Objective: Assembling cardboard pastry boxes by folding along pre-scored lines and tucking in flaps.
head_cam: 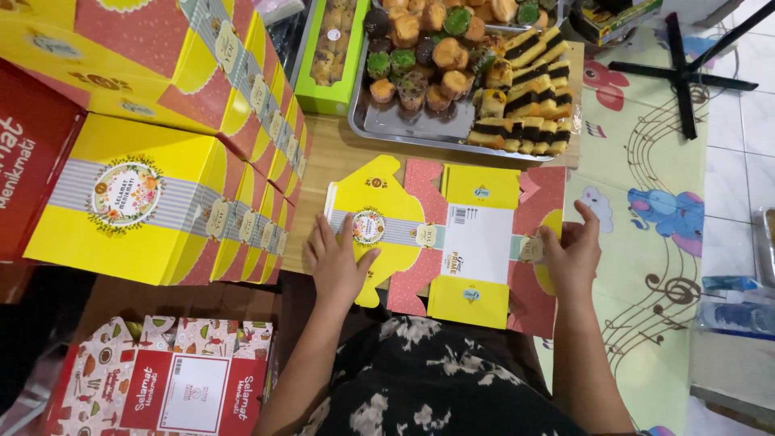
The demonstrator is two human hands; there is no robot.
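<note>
Both hands press an unfolded yellow-and-red carton blank flat on the table; left hand spread wide, right hand apparently gripping its edge; folding seems due.

A home cake-packing corner: stacked yellow gift boxes, a metal tray of small cakes on a low wooden table, and a child's play mat over tiled floor.

Both hands press a flat yellow-and-red box blank on the counter. The left hand lies flat on its yellow flap. The right hand grips its red edge.
</note>
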